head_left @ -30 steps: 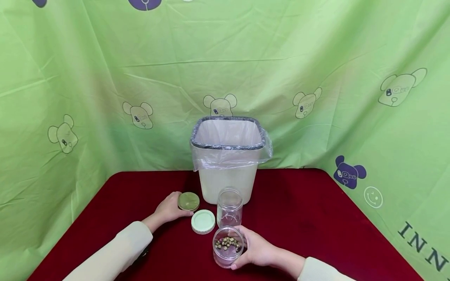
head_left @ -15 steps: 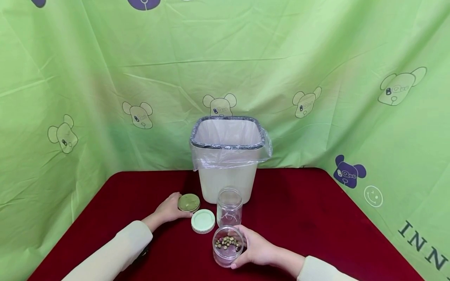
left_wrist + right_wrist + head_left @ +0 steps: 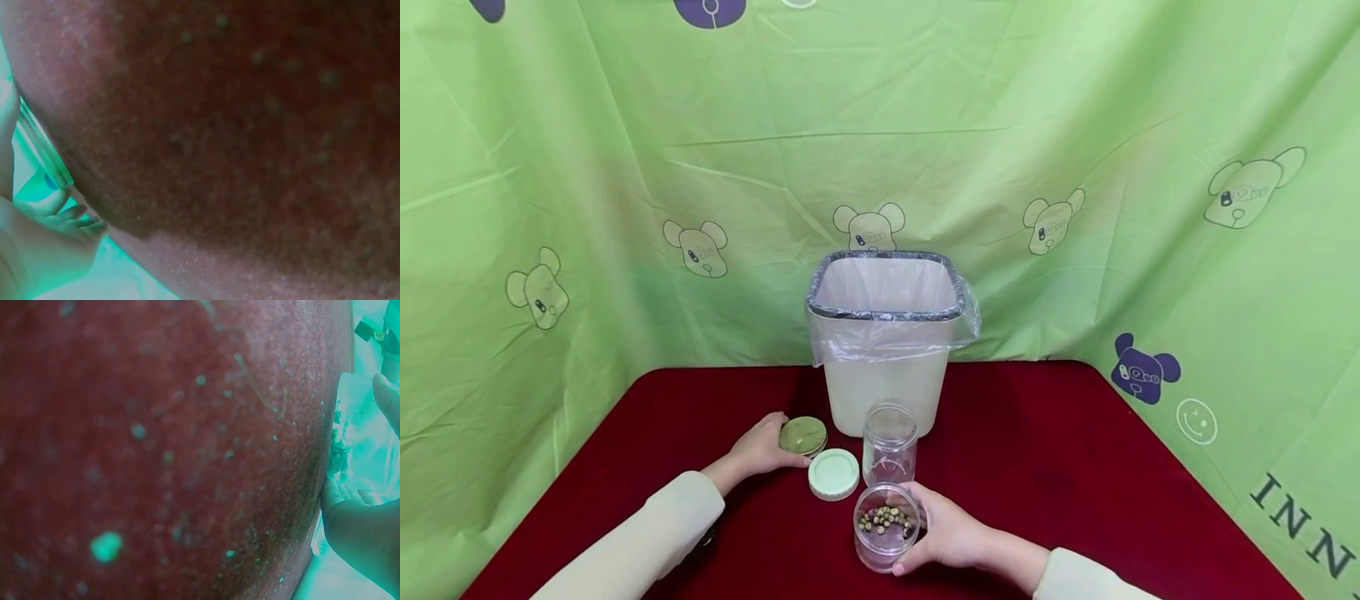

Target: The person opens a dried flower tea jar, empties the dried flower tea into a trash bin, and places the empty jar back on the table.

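Observation:
My left hand (image 3: pixel 765 443) holds a round gold-green lid (image 3: pixel 803 435) by its edge, low over the red table, thumb at the near side. In the left wrist view the fingers (image 3: pixel 53 206) lie against the lid's thin edge (image 3: pixel 47 147). A pale green lid (image 3: pixel 833 473) lies just right of it. My right hand (image 3: pixel 951 529) grips a clear jar (image 3: pixel 880 557) without a lid, fingers round its right side. Small dried flower buds (image 3: pixel 886 520) lie in its bottom. Right behind it stands a second clear jar (image 3: pixel 890 442), with no buds visible inside.
A white bin (image 3: pixel 883 387) with a clear liner bag (image 3: pixel 887 337) over its rim stands behind the jars. The red tablecloth (image 3: pixel 1037 467) spreads to both sides. A green printed curtain (image 3: pixel 925 125) hangs round the back and sides.
The gold-green lid has dropped slightly and come a little nearer in the left hand. The right hand and its jar have stayed in place.

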`<state>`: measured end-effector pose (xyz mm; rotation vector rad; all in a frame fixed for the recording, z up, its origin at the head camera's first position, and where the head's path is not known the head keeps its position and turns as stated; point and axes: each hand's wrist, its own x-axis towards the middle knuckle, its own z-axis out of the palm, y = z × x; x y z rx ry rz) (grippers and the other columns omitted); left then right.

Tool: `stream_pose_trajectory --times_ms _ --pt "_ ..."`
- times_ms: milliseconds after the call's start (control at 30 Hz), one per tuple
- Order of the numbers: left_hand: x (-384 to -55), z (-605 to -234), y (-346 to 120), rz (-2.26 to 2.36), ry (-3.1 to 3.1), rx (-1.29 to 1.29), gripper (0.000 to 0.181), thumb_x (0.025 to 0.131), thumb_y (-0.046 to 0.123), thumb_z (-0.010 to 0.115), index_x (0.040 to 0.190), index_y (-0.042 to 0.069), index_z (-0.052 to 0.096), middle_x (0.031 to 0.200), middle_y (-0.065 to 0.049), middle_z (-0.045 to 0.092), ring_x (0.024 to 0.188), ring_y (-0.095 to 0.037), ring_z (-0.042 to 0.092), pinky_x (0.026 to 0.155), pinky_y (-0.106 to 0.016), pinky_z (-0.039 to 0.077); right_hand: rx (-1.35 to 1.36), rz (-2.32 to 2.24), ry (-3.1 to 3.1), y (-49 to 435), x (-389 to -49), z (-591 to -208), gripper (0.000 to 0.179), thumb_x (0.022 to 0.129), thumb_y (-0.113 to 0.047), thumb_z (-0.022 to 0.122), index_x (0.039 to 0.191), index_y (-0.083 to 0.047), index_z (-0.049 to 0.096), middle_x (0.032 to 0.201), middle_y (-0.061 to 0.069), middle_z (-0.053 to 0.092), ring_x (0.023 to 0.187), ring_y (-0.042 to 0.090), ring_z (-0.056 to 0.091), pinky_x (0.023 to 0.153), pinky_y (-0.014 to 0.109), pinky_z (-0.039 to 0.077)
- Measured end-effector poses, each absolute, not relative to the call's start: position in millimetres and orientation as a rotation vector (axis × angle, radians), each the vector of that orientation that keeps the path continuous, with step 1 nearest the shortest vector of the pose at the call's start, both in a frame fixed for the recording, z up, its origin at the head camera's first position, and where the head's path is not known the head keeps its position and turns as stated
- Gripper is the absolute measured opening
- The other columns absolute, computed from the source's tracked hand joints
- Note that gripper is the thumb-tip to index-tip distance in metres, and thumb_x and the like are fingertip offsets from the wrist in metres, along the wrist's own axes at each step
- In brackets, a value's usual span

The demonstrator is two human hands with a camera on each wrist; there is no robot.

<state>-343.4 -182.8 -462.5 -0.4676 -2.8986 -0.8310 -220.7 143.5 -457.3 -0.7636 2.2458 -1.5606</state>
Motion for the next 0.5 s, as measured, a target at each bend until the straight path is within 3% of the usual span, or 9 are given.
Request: stream_pose_trajectory --times_ms 200,500 --pt "-347 -453 -186 -0.858 -2.864 -0.467 0.094 0.067 0.041 0.087 0.131 -0.015 0.045 0.13 -0.029 0.05 0.122 -0.041 0.048 0.099 -0.05 0.041 -0.761 -1.558 2.251 143 -221 -458 0.08 0.064 -0.007 0.089 0.131 -0.001 0.046 0.126 0.008 0.059 0.12 0.026 0.054 0.099 0.023 0.038" --pt "-354 -422 -185 -0.96 -2.684 -0.445 0.089 0.077 0.039 0.081 0.139 -0.01 0.039 0.139 -0.028 0.044 0.129 -0.041 0.041 0.104 -0.052 0.035 -0.764 -1.558 2.247 143 -220 -457 0.08 0.065 -0.007 0.089 0.131 -0.001 0.046 0.127 0.009 0.058 0.122 0.028 0.052 0.1 0.023 0.038"
